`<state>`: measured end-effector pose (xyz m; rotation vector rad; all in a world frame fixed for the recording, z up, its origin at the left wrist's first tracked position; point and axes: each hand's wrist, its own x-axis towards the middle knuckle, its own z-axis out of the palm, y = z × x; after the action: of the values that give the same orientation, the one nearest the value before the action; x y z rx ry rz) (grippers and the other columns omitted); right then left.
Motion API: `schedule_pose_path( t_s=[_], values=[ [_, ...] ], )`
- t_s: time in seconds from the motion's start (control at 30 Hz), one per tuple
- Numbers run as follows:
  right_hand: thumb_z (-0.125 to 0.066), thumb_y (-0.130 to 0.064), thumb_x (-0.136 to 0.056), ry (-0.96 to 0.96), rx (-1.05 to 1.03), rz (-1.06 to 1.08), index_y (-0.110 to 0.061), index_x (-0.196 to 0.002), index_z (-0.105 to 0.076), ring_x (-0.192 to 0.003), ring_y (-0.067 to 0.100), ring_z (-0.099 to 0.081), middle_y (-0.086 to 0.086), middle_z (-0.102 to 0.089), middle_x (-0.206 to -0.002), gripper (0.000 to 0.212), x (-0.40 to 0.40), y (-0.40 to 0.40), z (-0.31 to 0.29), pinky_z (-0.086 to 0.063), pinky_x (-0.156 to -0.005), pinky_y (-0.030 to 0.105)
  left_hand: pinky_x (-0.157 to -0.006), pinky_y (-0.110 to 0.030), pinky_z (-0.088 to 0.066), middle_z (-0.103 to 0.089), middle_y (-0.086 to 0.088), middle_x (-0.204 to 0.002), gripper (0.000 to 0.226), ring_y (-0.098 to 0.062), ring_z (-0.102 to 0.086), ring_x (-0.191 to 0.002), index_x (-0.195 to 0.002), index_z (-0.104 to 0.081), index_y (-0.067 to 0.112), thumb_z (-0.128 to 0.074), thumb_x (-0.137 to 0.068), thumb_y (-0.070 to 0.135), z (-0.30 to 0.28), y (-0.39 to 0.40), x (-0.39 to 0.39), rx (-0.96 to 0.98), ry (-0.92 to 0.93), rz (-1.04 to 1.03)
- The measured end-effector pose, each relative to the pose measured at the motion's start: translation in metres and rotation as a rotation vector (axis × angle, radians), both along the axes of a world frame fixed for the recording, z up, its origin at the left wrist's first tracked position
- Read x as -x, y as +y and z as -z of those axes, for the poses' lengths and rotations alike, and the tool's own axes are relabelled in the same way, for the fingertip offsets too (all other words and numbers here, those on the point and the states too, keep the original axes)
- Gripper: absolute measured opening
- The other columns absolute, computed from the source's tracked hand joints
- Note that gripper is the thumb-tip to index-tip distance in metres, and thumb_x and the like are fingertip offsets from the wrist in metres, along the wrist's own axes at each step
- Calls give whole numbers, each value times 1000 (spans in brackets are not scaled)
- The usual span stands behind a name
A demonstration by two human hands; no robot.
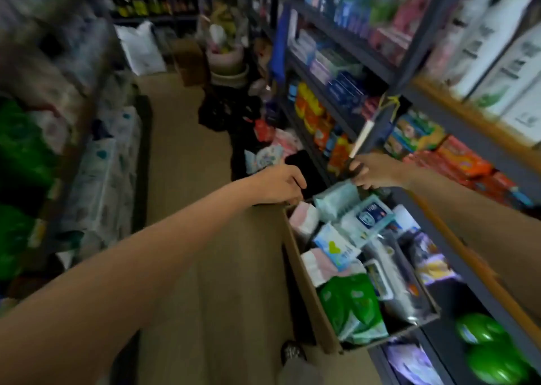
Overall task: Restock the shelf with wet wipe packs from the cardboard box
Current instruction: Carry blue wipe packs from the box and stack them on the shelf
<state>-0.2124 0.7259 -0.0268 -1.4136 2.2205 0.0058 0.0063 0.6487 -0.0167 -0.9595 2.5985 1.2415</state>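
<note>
A: Head view. Looking down a shop aisle, blurred. Cardboard box [304, 270] sitting open on the floor against the shelf [456, 270], packed with wet wipe packs [348, 256].

B: Left hand [278, 184]?

A: Reaching to the box's far corner, fingers [292, 200] curling down over the rim. Gripping the edge or only resting on it: cannot tell.

B: Right hand [377, 171]?

A: Hovering over the far end of the box, fingertips [361, 185] pinching the top of a pale blue pack [336, 198]. Pack standing upright among the others, directly under those fingers, just right of the left fingers.

B: Rest of the stock?

A: Green pack [351, 305] lying at the near end, well back from both hands. Pink pack [304, 218] just below the left fingers. Shelf to the right of the right fingers holding orange packs [465, 156].
</note>
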Motion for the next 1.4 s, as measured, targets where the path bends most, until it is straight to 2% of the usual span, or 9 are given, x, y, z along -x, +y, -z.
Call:
schedule_pose_path(
  t_s=[0.17,0.3,0.4,0.67,0.9,1.0,1.1,1.27,1.4],
  values=[
    [-65,-18,-83,258,-210,-231,-13,-144,-25,-129,32,-39,15,-31,-145,73,84,28,106,-42,-99,37,-89,-29,-51,-65,-17,-113,26,-29,-62,-107,-114,-60,0,-51,-90,3,79,7,96,-104,-127,-7],
    [-67,-30,-83,353,-361,-462,-17,-150,5,-146,27,-6,9,1,-158,99,120,29,185,-20,-116,38,-57,-4,-39,-64,-11,-110,30,-24,-58,-108,-117,-59,1,-50,-89,4,136,6,142,-125,-212,-55],
    [-66,-18,-84,343,-372,-518,-21,-149,14,-146,25,9,4,15,-158,103,130,18,221,-3,-117,44,-84,-18,-41,-56,-10,-129,31,-23,-52,-118,-121,-55,7,-48,-90,7,164,-2,163,-108,-281,-87],
    [-68,-20,-79,459,-295,-697,-17,-149,4,-144,30,-6,7,-9,-154,100,148,-9,271,-2,-117,46,-94,-35,-44,-57,-16,-125,33,-30,-54,-115,-123,-49,5,-46,-90,8,203,-22,174,-106,-373,-179],
    [-79,-43,-59,338,-181,-575,-16,-143,-16,-129,25,-30,3,-29,-139,109,158,-15,211,-18,-107,37,-88,-30,-42,-57,-17,-125,46,-28,-55,-113,-129,-40,4,-58,-88,15,202,-6,174,-361,-236,-445],
    [-79,-42,-54,223,-73,-444,-14,-143,-16,-127,29,-33,5,-30,-135,112,149,-27,153,-22,-105,37,-84,-28,-44,-52,-8,-132,64,-20,-54,-109,-137,-32,12,-66,-85,27,170,-9,187,-615,-59,-553],
    [-79,-43,-57,267,30,-507,-15,-145,-12,-124,29,-30,4,-28,-134,115,115,-45,95,-22,-104,37,-69,-21,-47,-56,-2,-130,53,-16,-56,-106,-132,-42,19,-64,-86,31,127,-12,181,-819,165,-599],
    [-73,-54,-62,413,233,-711,-18,-149,-1,-124,32,-27,8,-26,-139,119,15,-74,19,-21,-105,42,-69,-26,-58,-66,-9,-113,46,-20,-65,-93,-124,-53,14,-69,-81,16,81,-32,86,-723,529,-809],
    [-67,-53,-66,306,454,-804,-30,-149,-2,-121,31,-28,7,-27,-139,108,-82,-87,-32,-21,-99,39,-71,-28,-56,-65,-7,-120,77,-20,-66,-99,-133,-43,18,-78,-67,33,38,-32,-30,-672,683,-979]
  ],
)
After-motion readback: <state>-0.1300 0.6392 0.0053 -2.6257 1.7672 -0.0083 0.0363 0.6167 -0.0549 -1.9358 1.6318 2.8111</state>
